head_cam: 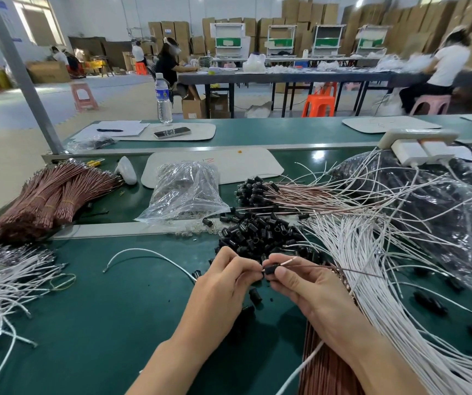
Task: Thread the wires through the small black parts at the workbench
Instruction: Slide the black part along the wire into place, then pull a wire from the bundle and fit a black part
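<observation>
Steadiness mattered: your right hand [308, 283] pinched the small black part [271, 270], your left hand [223, 280] pinched its 9 o'clock end, brown wire [343, 272] trailing toward 3 o'clock; level feeding looked wise

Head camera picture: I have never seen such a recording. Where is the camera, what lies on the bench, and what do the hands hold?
There is no machine: a person wears the camera on the head, looking down at the hands. The right hand pinches a small black part with a brown wire leading out of it; the left hand pinches what seems the wire's tip. On the workbench lie a pile of black parts, white wires, tied brown wire bundles and a plastic bag.
</observation>
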Tool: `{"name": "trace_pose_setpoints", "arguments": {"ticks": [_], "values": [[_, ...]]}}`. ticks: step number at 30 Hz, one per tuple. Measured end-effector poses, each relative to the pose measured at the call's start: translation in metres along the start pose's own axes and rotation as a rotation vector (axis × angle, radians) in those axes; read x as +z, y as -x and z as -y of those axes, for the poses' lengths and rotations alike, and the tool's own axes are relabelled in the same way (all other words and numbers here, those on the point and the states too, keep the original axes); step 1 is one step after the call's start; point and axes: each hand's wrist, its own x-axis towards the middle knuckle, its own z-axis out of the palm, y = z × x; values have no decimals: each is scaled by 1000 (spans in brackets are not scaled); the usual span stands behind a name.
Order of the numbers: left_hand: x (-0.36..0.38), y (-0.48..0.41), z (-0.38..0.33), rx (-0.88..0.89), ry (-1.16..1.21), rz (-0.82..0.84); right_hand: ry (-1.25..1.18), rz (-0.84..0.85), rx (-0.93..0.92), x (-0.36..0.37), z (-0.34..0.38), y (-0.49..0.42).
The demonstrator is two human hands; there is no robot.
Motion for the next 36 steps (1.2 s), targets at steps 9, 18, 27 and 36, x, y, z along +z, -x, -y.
{"name": "trace_pose_setpoints", "arguments": {"ticks": [9,18,27,36], "values": [[1,1,-6,-16,-15,62,-146,-72,-1,0,6,0],[-2,-1,0,70,-73,-68,-293,-140,31,-4,10,-2],[1,-1,1,96,-119,-57,-111,-75,32,5,4,-1],[1,-2,-1,73,-73,10,-145,-113,33,6,2,-2]]}}
